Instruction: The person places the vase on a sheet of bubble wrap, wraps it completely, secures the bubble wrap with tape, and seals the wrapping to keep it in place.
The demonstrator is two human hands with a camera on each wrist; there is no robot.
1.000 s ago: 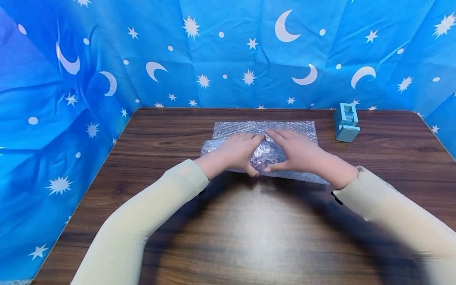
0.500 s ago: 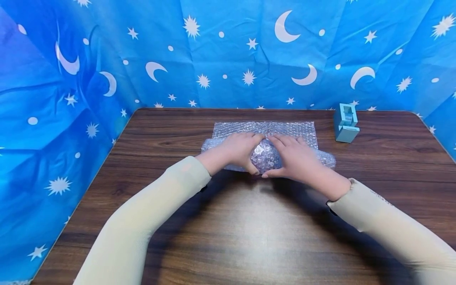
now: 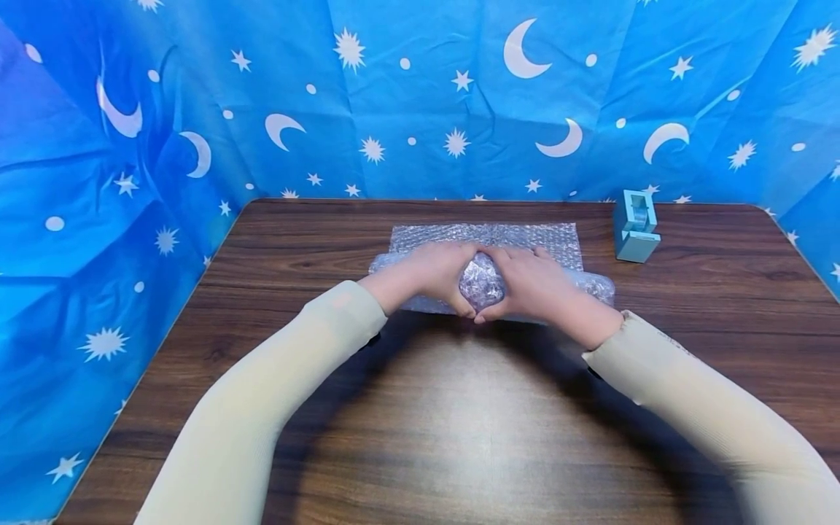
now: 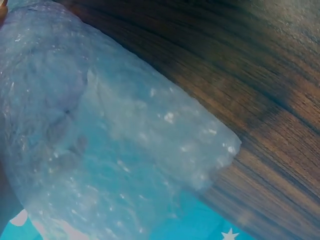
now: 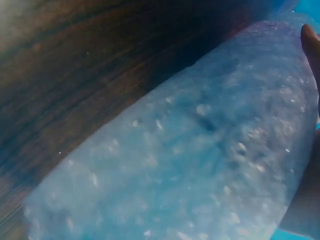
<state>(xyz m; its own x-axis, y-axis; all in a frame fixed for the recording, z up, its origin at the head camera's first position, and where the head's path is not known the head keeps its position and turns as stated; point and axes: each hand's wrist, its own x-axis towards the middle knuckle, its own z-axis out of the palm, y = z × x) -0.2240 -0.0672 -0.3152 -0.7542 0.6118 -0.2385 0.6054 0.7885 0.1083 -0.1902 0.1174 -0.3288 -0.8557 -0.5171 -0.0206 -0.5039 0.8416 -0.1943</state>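
Clear bubble wrap [image 3: 482, 281] lies rolled into a tube toward the far side of the table, bulging in the middle round something hidden within. My left hand [image 3: 438, 273] grips the bulge from the left and my right hand [image 3: 534, 286] from the right, fingers over the far side and thumbs meeting at the near side. Beyond the roll, a flat stretch of the sheet [image 3: 485, 233] still shows. In the left wrist view the roll's loose end [image 4: 200, 145] sticks out past the hand. The right wrist view shows the other end [image 5: 125, 175] and part of a finger.
A light blue tape dispenser [image 3: 635, 230] stands at the back right of the brown wood-grain table [image 3: 472, 423]. Behind and at the sides hangs a blue cloth [image 3: 420, 102] with white moons and stars.
My right hand has shifted left and closed in round the bulge. The wrap's right side, spread flat earlier, is now rolled into the tube. The left hand has barely moved.
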